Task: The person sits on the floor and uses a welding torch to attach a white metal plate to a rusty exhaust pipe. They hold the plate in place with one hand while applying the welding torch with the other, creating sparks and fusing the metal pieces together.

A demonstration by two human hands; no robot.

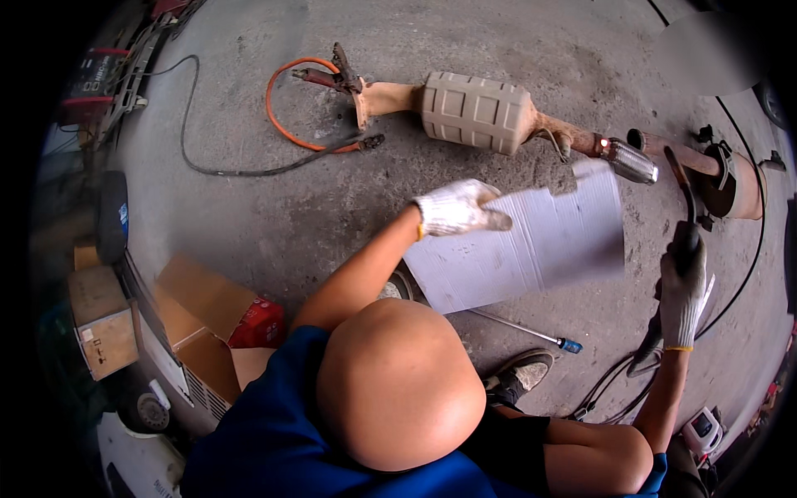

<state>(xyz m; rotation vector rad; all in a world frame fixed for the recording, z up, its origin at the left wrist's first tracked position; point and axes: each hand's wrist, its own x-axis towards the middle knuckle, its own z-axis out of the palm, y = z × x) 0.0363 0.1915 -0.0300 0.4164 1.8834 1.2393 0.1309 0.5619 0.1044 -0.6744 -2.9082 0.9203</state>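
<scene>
My left hand (461, 207), in a white knitted glove, grips a pale cardboard sheet (531, 245) at its far left edge, thumb over the near face. My right hand (682, 295), gloved too, is wrapped round the black handle of a welding torch (686, 236). The torch's curved neck points up and left toward an exhaust pipe. That exhaust assembly lies across the floor, with a ribbed muffler (475, 112) in its middle and a braided flexible section (631, 160) at its right end. A small bright spot glows on the pipe beside the braid.
A clamp (344, 75) with an orange cable (270, 104) sits at the left flange. Another exhaust can (737, 183) lies at right. A blue-handled screwdriver (569, 344) lies near my shoe. Torch cable (614, 382) coils at lower right. An open cardboard box (203, 307) stands at left.
</scene>
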